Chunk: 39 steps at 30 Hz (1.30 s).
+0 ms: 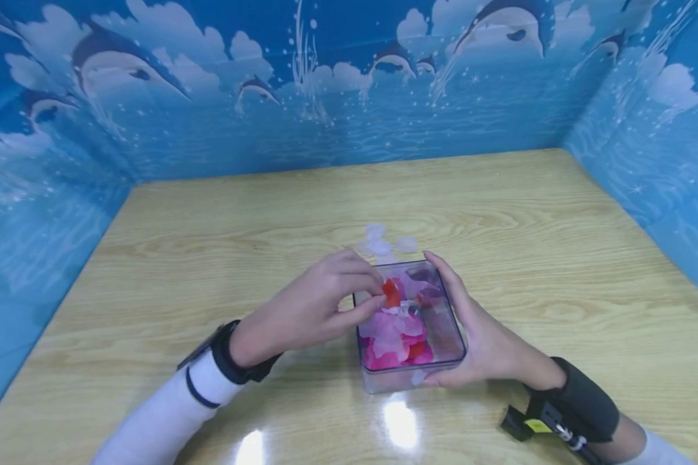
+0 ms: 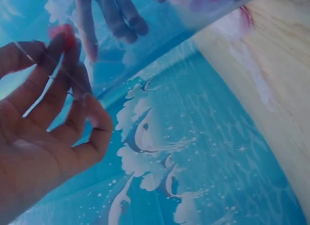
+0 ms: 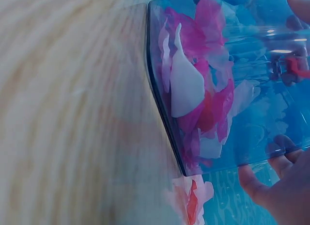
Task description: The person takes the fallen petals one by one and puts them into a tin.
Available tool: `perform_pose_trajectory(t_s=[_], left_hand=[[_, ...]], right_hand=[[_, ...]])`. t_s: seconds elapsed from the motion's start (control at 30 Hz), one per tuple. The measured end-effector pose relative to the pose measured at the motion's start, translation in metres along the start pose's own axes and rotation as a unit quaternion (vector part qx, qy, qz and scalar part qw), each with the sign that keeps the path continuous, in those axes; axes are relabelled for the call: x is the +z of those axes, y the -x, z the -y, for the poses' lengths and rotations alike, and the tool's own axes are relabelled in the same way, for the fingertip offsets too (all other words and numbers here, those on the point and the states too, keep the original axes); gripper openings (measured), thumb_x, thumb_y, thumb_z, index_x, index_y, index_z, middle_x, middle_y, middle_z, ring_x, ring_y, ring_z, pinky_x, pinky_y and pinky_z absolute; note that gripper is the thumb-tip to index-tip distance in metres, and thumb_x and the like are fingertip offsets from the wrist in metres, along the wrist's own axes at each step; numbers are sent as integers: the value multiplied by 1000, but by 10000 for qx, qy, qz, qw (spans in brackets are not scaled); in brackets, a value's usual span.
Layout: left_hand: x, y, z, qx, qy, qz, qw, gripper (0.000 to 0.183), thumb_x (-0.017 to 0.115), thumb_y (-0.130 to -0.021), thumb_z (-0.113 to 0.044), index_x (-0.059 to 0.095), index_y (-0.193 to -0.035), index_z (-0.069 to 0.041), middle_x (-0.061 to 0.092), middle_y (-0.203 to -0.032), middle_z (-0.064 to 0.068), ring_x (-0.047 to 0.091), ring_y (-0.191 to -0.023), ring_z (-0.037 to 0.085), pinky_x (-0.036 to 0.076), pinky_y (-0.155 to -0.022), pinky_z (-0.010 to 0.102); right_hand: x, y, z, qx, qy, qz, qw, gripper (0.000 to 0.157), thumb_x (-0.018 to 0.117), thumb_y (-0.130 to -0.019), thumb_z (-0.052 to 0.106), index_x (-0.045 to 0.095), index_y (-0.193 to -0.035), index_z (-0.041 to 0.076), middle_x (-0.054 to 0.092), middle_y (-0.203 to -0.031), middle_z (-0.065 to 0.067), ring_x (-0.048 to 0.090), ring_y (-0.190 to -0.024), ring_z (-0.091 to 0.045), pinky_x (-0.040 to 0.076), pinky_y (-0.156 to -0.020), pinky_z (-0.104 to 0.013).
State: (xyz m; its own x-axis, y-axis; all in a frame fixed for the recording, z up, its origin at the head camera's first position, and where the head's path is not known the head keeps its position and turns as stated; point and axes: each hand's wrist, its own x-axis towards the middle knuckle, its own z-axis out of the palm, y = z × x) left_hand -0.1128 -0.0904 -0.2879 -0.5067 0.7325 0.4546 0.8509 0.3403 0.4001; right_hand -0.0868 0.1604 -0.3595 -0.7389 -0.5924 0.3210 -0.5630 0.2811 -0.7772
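A clear plastic box [image 1: 378, 382] with a dark rim stands on the table, holding pink, white and red artificial petals [image 1: 391, 339]. My right hand [image 1: 485, 342] grips the box's right side, thumb and fingers spread along its near and far corners. Over the left rim, my left hand [image 1: 334, 294] pinches a red petal [image 1: 391, 294] between its fingertips. The same red petal [image 2: 65, 36] shows at the fingertips in the left wrist view. Through the box wall in the right wrist view, petals [image 3: 189, 84] lie heaped toward the bottom.
Several pale petals [image 1: 378, 244] lie on the wood-grain table [image 1: 209, 258] just behind the box. Blue dolphin-print cloth [image 1: 337, 110] hangs around the table's back and sides. Black bands [image 1: 581, 400] wrap both wrists.
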Motion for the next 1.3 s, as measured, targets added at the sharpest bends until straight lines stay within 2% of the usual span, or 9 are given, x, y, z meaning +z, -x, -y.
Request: perform_pose_trajectory(t_s=[0.13, 0.3, 0.43, 0.57, 0.93, 1.0, 1.1, 1.2, 1.3], left_hand=[[-2, -1, 10, -211, 599, -467, 9969, 10, 62, -85, -10, 70, -81, -6, 68, -89, 4, 57, -88, 8, 55, -77, 28], [-2, -5, 42, -1020, 1009, -1023, 9844, 13, 58, -89, -10, 68, -84, -3, 66, -89, 6, 57, -84, 11, 55, -68, 32], [13, -10, 77, -1716, 730, -397, 9817, 16, 55, -91, -14, 67, -91, -3, 63, -98, 7, 56, -89, 15, 55, -71, 35], [31, -13, 103, -1985, 327, 424, 9786, 17, 57, -88, -10, 67, -97, -1, 62, -107, 11, 54, -100, 21, 52, -86, 39], [48, -54, 122, -2507, -350, 1851, 9496, 29, 51, -91, -15, 66, -111, -1, 45, -138, 17, 41, -124, 27, 35, -108, 39], [50, -61, 123, -2697, -391, 2032, 9405, 27, 51, -91, -16, 68, -106, -1, 49, -134, 16, 46, -118, 27, 41, -103, 38], [50, -70, 122, -3065, -519, 2367, 9205, 20, 53, -89, -17, 65, -93, -2, 61, -106, 13, 58, -91, 24, 52, -78, 33], [49, -77, 122, -3444, -667, 2726, 8959, 15, 55, -87, -19, 55, -83, -5, 54, -77, 7, 53, -62, 19, 47, -53, 29], [50, -80, 123, -3664, -801, 2960, 8785, 15, 57, -86, -22, 55, -90, -8, 53, -75, 4, 53, -61, 17, 45, -51, 25]], right_hand=[[0, 0, 0, 45, -10, 23, 10000, 143, 90, -46, 33, -8, -149, 15, 23, -147, -11, 27, -130, -29, 23, -103, -67], [-2, -1, 0, 91, 95, 28, 9999, 144, 90, -44, 33, -8, -149, 17, 20, -149, -10, 25, -131, -27, 20, -104, -68], [-3, 0, 0, 48, 135, 2, 9999, 144, 90, -44, 32, -8, -149, 14, 17, -150, -11, 22, -132, -28, 18, -104, -69], [-2, 1, 0, 28, 99, 4, 9999, 144, 90, -45, 33, -7, -149, 13, 15, -151, -12, 22, -133, -28, 17, -104, -69], [-1, 1, 0, 48, 14, 4, 10000, 144, 90, -44, 34, -8, -149, 14, 16, -151, -11, 23, -133, -28, 17, -104, -69], [-1, 1, 0, 19, -6, 13, 10000, 144, 90, -45, 34, -8, -149, 13, 20, -149, -12, 25, -131, -29, 19, -103, -68], [-1, 0, 0, -15, 29, 16, 10000, 144, 89, -44, 35, -7, -148, 13, 23, -147, -12, 26, -131, -28, 20, -104, -67], [-1, 0, 0, -73, 57, -8, 10000, 144, 90, -44, 34, -7, -148, 11, 24, -147, -13, 26, -130, -29, 20, -103, -68], [-1, 0, -1, -13, 49, -3, 10000, 145, 90, -43, 34, -7, -149, 12, 23, -148, -12, 26, -131, -29, 19, -103, -68]])
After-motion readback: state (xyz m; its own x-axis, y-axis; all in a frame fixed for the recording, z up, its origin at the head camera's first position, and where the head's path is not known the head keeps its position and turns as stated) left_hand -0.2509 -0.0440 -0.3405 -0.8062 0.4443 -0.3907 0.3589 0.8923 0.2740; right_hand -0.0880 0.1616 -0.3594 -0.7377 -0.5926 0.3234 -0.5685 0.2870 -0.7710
